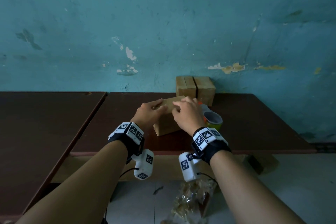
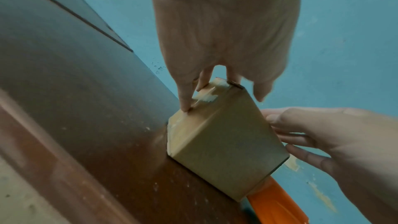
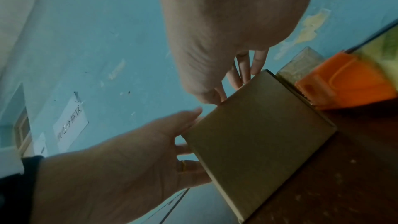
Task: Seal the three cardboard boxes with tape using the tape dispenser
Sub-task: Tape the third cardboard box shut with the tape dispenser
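A small cardboard box (image 1: 166, 123) (image 2: 226, 142) (image 3: 258, 134) stands on the dark brown table (image 1: 254, 123). My left hand (image 1: 154, 108) (image 2: 215, 54) (image 3: 129, 159) lies on its left end with straight fingers. Its thumb presses a taped strip (image 2: 204, 96) on the side face. My right hand (image 1: 187, 114) (image 2: 333, 134) (image 3: 226, 31) curls over the box's top, thumb at the near edge. The orange tape dispenser (image 1: 213, 120) (image 2: 277, 205) (image 3: 349, 84) lies just right of the box, untouched. Two more boxes (image 1: 195, 89) stand side by side against the wall.
A second table (image 1: 45, 123) adjoins on the left with a narrow seam between. The teal wall (image 1: 163, 32) rises directly behind the tables. A crinkled plastic bag (image 1: 194, 200) lies on the floor below the front edge. Bare tabletop extends to the right.
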A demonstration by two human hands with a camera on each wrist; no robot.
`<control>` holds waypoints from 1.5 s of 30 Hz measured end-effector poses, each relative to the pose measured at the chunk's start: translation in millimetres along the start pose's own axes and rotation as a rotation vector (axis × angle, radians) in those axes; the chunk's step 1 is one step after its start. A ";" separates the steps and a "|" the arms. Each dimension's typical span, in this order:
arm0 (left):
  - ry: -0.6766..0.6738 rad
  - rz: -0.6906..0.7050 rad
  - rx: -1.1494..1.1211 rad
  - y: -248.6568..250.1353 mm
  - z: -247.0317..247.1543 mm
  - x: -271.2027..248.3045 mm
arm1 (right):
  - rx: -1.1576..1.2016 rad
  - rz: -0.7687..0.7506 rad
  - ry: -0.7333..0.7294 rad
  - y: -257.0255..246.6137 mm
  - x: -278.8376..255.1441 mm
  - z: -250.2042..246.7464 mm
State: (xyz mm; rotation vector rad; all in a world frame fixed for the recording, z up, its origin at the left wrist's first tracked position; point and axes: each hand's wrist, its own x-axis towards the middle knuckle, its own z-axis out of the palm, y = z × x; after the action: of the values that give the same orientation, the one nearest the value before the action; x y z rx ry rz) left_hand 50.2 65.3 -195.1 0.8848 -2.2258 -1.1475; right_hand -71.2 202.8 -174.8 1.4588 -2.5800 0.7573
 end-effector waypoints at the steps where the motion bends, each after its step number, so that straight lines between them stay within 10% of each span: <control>1: 0.017 0.008 -0.001 -3.8 1.3 1.9 | -0.013 -0.011 0.015 0.7 1.6 1.8; 15: 0.018 0.027 0.048 -20.5 -1.5 32.6 | 0.191 -0.079 0.145 26.1 8.1 11.8; 22: 0.017 0.030 -0.008 -21.3 -0.6 32.7 | 0.336 0.236 0.447 60.5 -3.6 2.4; 34: 0.018 0.042 -0.051 -20.4 1.3 29.4 | -0.019 0.448 0.026 86.7 -5.1 16.1; 45: -0.036 0.070 -0.070 -10.6 -2.7 22.6 | 0.199 0.366 0.139 89.1 5.6 -8.3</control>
State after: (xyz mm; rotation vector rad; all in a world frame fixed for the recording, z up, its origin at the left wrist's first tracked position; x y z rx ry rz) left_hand 40.1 42.8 -199.8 0.7580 -2.2128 -1.2103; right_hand -148.9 239.9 -199.5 0.9353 -2.7592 1.1410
